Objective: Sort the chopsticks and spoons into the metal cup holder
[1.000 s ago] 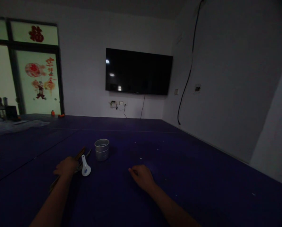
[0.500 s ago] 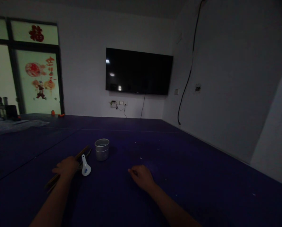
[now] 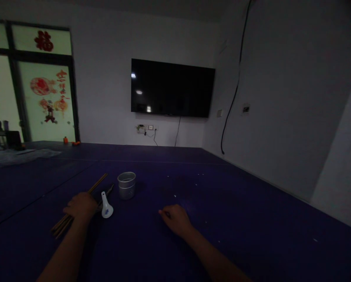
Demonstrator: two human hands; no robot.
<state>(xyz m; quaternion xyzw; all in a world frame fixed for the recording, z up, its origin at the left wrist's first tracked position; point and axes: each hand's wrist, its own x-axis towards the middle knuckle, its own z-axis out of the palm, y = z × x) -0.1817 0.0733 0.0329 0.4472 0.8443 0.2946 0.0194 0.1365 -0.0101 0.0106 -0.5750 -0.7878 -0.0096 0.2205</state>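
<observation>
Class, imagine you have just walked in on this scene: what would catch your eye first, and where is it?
Probably the big black television on the far wall, with the bright glass door bearing red decorations at far left. Nearer, a white spoon stands out on the dark purple tabletop, between the metal cup and the left hand, which lies over thin sticks.
</observation>
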